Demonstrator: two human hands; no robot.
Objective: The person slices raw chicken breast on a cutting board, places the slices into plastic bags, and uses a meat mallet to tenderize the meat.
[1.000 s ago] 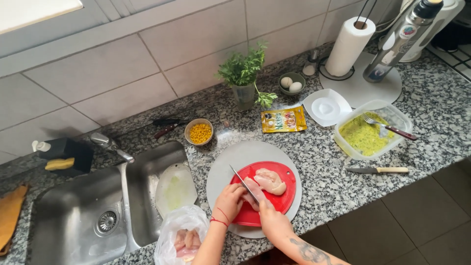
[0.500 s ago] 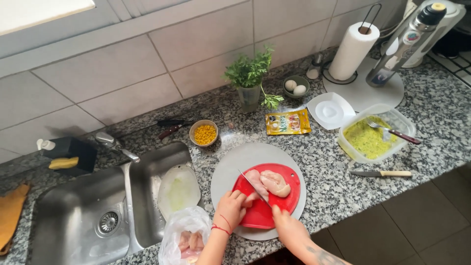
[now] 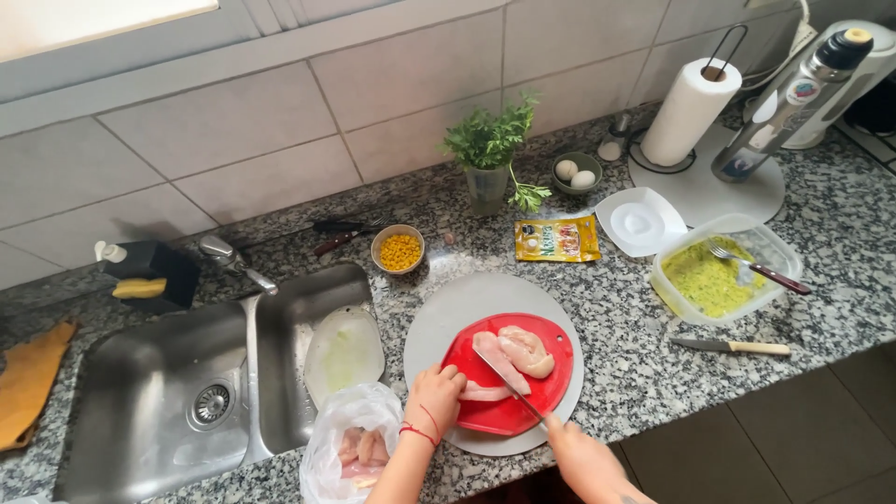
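Raw chicken breast pieces (image 3: 515, 352) lie on a red cutting board (image 3: 551, 387), which rests on a round grey board (image 3: 448, 317). My left hand (image 3: 434, 399) presses on the near piece of chicken at the red board's left side. My right hand (image 3: 581, 455) grips a knife (image 3: 509, 384) by its handle, and the blade runs up and left across the meat.
A double steel sink (image 3: 168, 401) holds an oval white board (image 3: 343, 351). A plastic bag of raw chicken (image 3: 350, 453) sits at the counter's front edge. Further back and right stand a corn bowl (image 3: 399, 250), herb glass (image 3: 487, 177), egg bowl (image 3: 576, 172), yellow packet (image 3: 558, 239), tub of yellow-green mix with fork (image 3: 714, 275), spare knife (image 3: 733, 346) and paper towel roll (image 3: 689, 112).
My left hand slid down to the board's left edge onto the near piece. The knife blade shifted lower and now lies across the meat.
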